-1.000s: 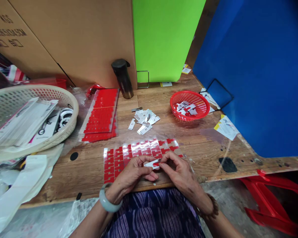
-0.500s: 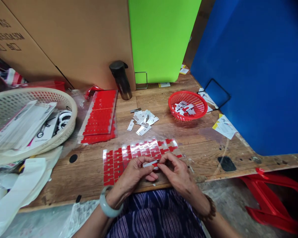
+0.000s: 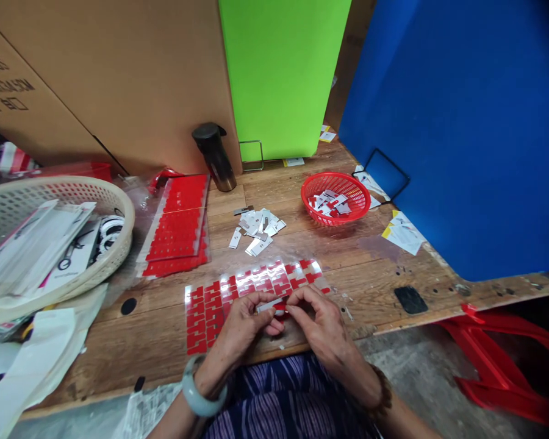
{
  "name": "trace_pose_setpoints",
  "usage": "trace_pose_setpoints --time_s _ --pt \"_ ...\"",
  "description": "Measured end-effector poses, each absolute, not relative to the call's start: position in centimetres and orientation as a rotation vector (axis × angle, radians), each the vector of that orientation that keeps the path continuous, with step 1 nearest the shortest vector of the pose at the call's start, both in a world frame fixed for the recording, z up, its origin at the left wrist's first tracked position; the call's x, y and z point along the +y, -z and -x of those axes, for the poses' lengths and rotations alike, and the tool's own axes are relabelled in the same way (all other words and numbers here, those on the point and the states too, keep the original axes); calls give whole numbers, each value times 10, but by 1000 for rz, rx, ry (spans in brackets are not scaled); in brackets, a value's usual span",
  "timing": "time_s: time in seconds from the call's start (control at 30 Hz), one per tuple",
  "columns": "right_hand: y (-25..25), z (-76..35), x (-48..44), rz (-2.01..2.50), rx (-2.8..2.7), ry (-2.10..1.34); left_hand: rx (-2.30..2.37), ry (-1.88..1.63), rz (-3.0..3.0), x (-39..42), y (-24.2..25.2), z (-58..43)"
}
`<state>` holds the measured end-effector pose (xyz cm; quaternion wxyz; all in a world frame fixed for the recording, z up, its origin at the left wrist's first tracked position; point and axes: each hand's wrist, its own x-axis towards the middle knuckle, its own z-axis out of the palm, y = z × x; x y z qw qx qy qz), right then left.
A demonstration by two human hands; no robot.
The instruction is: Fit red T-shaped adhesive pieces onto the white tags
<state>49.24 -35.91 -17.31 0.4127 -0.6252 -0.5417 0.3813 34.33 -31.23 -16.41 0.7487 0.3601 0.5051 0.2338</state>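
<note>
Between the thumb and fingers of my left hand (image 3: pixel 242 323) is a small flat metal plate (image 3: pixel 266 305), silvery and narrow. My right hand (image 3: pixel 319 320) pinches at the plate's right end, where a small red sticker (image 3: pixel 280 307) shows; my fingertips partly hide it. Under and behind both hands lies a clear sheet of red stickers (image 3: pixel 196 317), with gaps at its right part. A loose pile of similar metal plates (image 3: pixel 258 229) rests on the table beyond the sheet. More plates, some with red on them, are in a red basket (image 3: pixel 366 204) farther right.
On the left stands a cream basket (image 3: pixel 127 235) of printed cards and black-and-white rings. Stacked red sticker sheets (image 3: pixel 176 222) lie beside it, with a dark tumbler (image 3: pixel 216 158) behind. Green (image 3: pixel 281 73) and blue (image 3: pixel 452 134) boards rise at the back and right. A red stool (image 3: pixel 489 360) stands below.
The camera view has turned slightly, so the scene sits a bit farther left and mostly lower. Both hands stay together at the plate, with more red showing near the right fingertips.
</note>
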Motion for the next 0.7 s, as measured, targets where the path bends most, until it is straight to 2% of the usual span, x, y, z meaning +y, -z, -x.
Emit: trace_pose_setpoints --time_s 0.23,0.7 --pt "169 -496 -356 1627 -1317 -1089 1060 -485 -690 -314 166 -341" --pt "180 -495 -353 1650 -1421 -957 1071 -486 -690 -314 164 -342"
